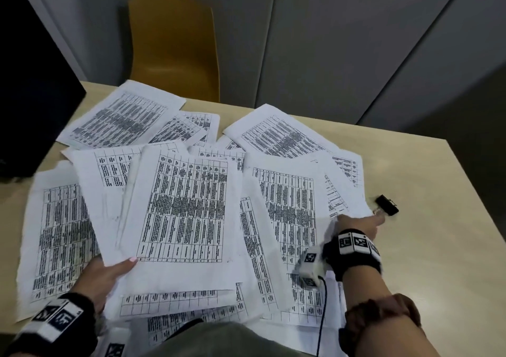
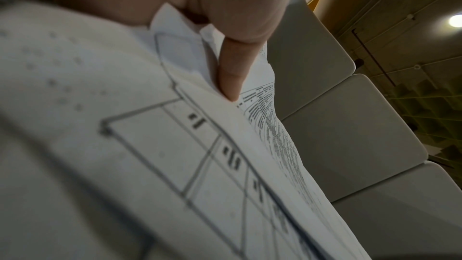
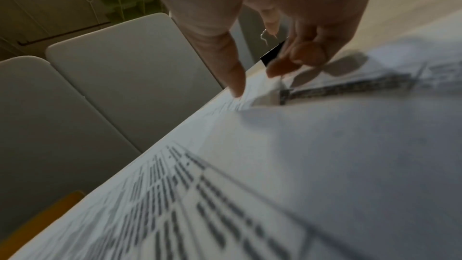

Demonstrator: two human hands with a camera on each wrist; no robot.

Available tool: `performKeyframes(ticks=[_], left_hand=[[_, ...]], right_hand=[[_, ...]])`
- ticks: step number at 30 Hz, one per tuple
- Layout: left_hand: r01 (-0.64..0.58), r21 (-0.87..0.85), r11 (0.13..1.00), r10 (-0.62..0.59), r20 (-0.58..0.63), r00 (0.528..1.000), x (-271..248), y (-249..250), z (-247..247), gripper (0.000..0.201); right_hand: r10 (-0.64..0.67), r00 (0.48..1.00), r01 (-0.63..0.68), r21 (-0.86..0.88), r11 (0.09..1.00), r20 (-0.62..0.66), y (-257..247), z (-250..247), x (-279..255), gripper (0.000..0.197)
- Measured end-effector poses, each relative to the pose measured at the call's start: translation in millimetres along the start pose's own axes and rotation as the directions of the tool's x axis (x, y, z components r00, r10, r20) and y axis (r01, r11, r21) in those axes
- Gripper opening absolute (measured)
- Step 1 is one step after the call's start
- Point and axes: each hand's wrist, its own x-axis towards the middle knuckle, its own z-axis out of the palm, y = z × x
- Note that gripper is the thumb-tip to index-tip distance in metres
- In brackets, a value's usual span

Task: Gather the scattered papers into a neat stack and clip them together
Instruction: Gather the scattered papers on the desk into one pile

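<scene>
Many printed table sheets [image 1: 287, 143] lie scattered and overlapping across the beige table [image 1: 427, 247]. My left hand [image 1: 109, 274] grips a bundle of sheets [image 1: 186, 206] by its near left corner, lifted a little off the pile. In the left wrist view the thumb [image 2: 232, 70] presses on top of that bundle [image 2: 175, 145]. My right hand [image 1: 361, 225] reaches over the right edge of the pile, with its fingertips just short of a black binder clip [image 1: 387, 205]. In the right wrist view the thumb [image 3: 235, 82] touches the paper edge, the fingers hang apart from it, and the clip [image 3: 272, 54] lies behind them.
A yellow chair [image 1: 172, 50] stands behind the table's far edge. A dark screen [image 1: 32, 96] fills the left side. Bare tabletop shows to the right of the clip. A black cable [image 1: 323, 315] runs down from my right wrist camera over the near sheets.
</scene>
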Motion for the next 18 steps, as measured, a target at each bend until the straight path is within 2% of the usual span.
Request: performKeyframes(ticks=[1,2,5,8,11,15,18], left_hand=[[0.012,0.006,1.000,-0.012,0.008,1.000,1.6,-1.6,-2.3,0.034],[0.006,0.001,1.000,-0.006,0.006,1.000,1.1,-1.5,-2.7,0.034],[0.001,-0.019,1.000,-0.001,0.008,1.000,0.7,-1.8,-2.7,0.034],[-0.014,-0.003,1.000,0.014,-0.001,1.000,6.2,-5.5,-4.1,0.032],[-0.006,-0.018,1.000,0.006,-0.028,1.000,20.4,-18.5,-10.0,0.028],[0.004,-0.027,1.000,-0.005,-0.030,1.000,30.2,-26.0,-15.1,0.029],[-0.003,-0.015,1.000,0.002,-0.032,0.999,34.7,-30.1,-15.9,0.028]], right_hand=[[0.010,1.000,-0.011,0.039,0.999,0.028,1.8,2.6,-2.1,0.069],[0.021,1.000,-0.021,0.040,0.999,-0.009,3.3,5.0,-3.0,0.067],[0.017,0.991,-0.029,-0.088,0.996,-0.136,-1.1,7.3,-5.2,0.087],[0.043,0.997,-0.050,-0.117,0.992,-0.060,-11.8,5.8,-2.6,0.095],[0.010,0.999,-0.006,-0.090,0.996,0.045,-11.7,9.2,7.3,0.078],[-0.075,0.995,0.075,-0.004,0.997,-0.064,-5.5,14.4,5.5,0.053],[-0.088,0.996,0.090,0.049,0.995,-0.033,-1.3,14.7,3.9,0.036]])
